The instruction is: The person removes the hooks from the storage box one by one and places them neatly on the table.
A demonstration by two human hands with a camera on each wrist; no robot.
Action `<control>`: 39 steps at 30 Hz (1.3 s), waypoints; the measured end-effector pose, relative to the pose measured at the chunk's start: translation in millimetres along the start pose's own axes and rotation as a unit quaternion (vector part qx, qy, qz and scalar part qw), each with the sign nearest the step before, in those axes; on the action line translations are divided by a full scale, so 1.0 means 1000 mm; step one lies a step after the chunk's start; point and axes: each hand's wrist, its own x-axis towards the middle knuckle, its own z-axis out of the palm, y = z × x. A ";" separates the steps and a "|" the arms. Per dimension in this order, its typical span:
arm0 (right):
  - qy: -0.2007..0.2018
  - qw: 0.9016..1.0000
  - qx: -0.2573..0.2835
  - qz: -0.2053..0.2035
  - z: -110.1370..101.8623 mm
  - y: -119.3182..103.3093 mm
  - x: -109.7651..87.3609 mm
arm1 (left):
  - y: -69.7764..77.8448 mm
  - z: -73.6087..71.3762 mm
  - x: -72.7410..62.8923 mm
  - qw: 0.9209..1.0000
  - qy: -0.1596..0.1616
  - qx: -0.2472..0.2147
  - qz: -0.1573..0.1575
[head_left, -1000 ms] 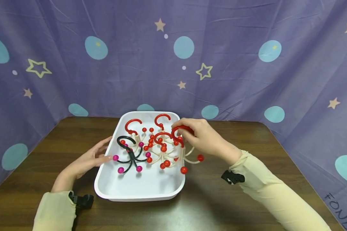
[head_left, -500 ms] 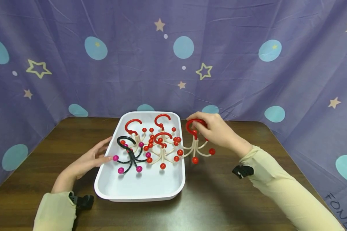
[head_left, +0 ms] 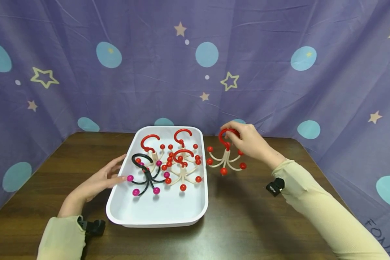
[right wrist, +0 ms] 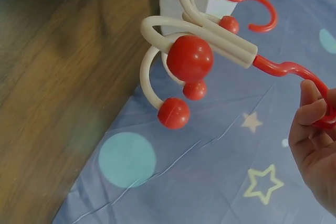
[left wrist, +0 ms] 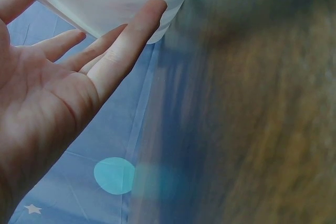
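My right hand (head_left: 248,141) pinches the red hook of a multi-arm hanger (head_left: 225,159) with cream arms and red ball tips. It hangs upright in the air beside the tray's right side, and in the right wrist view the hanger (right wrist: 220,43) extends away from the fingers. The white tray (head_left: 159,215) holds a black hanger (head_left: 147,175) with magenta balls and several red-and-cream hangers (head_left: 183,173). At the tray's left side rests my left hand (head_left: 97,180), fingers fairly straight against the wall; the left wrist view shows these fingers (left wrist: 128,40) touching the white plastic.
A dark wooden table (head_left: 247,216) carries the tray. Behind it hangs a purple curtain (head_left: 260,94) with stars and blue ovals. Black straps (head_left: 275,186) sit around both wrists.
My right hand has moved right and slightly back, carrying one red-and-cream hanger out from over the tray to beyond its right rim. The left hand and tray have stayed put.
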 end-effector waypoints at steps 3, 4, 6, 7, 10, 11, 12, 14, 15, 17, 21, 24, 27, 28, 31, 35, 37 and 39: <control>0.000 1.000 -0.002 0.009 0.001 0.007 0.001 | 0.000 0.000 0.000 1.000 0.000 0.000 0.003; 0.000 1.000 -0.002 0.011 0.001 0.009 0.001 | 0.000 0.000 0.000 1.000 -0.001 0.000 0.004; -0.001 1.000 -0.002 0.018 0.002 0.013 0.002 | -0.001 -0.001 0.000 1.000 -0.002 -0.001 0.005; -0.002 1.000 -0.002 0.022 0.003 0.014 0.003 | -0.001 0.000 0.001 1.000 -0.002 -0.003 0.004; -0.003 1.000 -0.004 0.031 0.005 0.020 0.004 | -0.002 0.000 0.001 1.000 -0.002 -0.004 0.005; -0.004 0.999 -0.005 0.034 0.006 0.022 0.005 | -0.002 0.000 0.001 1.000 -0.002 -0.005 0.005; -0.004 0.999 -0.005 0.038 0.007 0.024 0.005 | -0.002 0.000 0.001 1.000 -0.002 -0.006 0.005; -0.006 0.999 -0.003 0.048 0.008 0.027 0.005 | -0.003 0.000 0.001 1.000 -0.002 -0.006 0.007; -0.007 0.999 -0.002 0.052 0.009 0.030 0.005 | -0.003 0.000 0.001 1.000 -0.003 -0.007 0.008; -0.009 0.998 0.001 0.062 0.011 0.034 0.006 | -0.004 0.000 0.001 1.000 -0.003 -0.009 0.010; -0.007 0.997 0.004 0.075 0.016 0.041 0.008 | -0.005 0.000 0.002 1.000 0.000 -0.010 0.006; -0.002 0.997 0.001 0.081 0.019 0.045 0.009 | -0.005 0.000 0.002 1.000 0.000 -0.012 0.004; 0.004 0.996 -0.001 0.089 0.022 0.050 0.011 | -0.004 0.000 0.002 1.000 -0.004 -0.015 0.011; 0.005 0.996 -0.002 0.091 0.023 0.052 0.012 | -0.004 0.000 0.002 1.000 -0.005 -0.016 0.013; 0.001 0.995 -0.004 0.102 0.027 0.057 0.014 | -0.003 0.000 0.001 1.000 -0.003 -0.018 0.011; -0.001 0.993 -0.011 0.117 0.032 0.061 0.016 | -0.003 0.000 0.001 0.999 -0.007 -0.030 0.017; 0.001 0.992 -0.013 0.127 0.034 0.063 0.017 | -0.002 0.000 0.001 0.999 -0.011 -0.036 0.020; 0.003 0.991 -0.016 0.134 0.036 0.065 0.019 | -0.002 0.001 0.000 0.999 -0.013 -0.041 0.022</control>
